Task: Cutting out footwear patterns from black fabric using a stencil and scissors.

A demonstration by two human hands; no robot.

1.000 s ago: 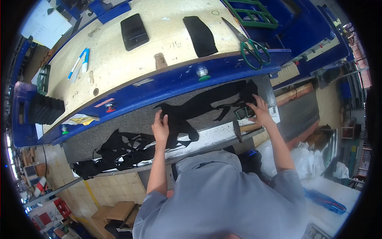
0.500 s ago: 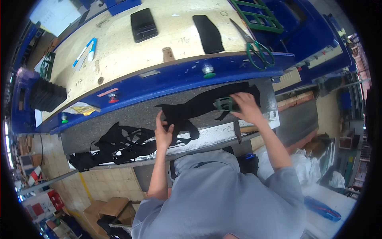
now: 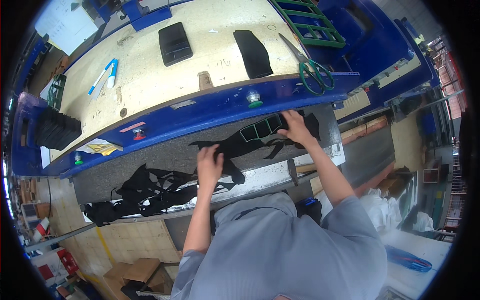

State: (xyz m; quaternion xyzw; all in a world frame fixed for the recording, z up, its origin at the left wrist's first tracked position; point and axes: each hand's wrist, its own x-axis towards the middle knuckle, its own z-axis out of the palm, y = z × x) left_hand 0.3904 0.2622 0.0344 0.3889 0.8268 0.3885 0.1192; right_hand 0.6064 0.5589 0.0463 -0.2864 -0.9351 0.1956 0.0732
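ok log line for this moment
left hand flat on black fabric piece | right hand pressing its far end | grey bed

Both hands rest on a fabric piece (image 3: 260, 137) lying on the grey mat (image 3: 165, 157), the left hand (image 3: 209, 165) at its left end and the right hand (image 3: 296, 127) at its right. A heap of fabric (image 3: 145, 192) lies left of them. Behind, on the bench top (image 3: 150, 75), scissors (image 3: 310, 67) lie right of a folded cloth (image 3: 253, 46) and a flat case (image 3: 175, 43), with a marker (image 3: 106, 75) far left.
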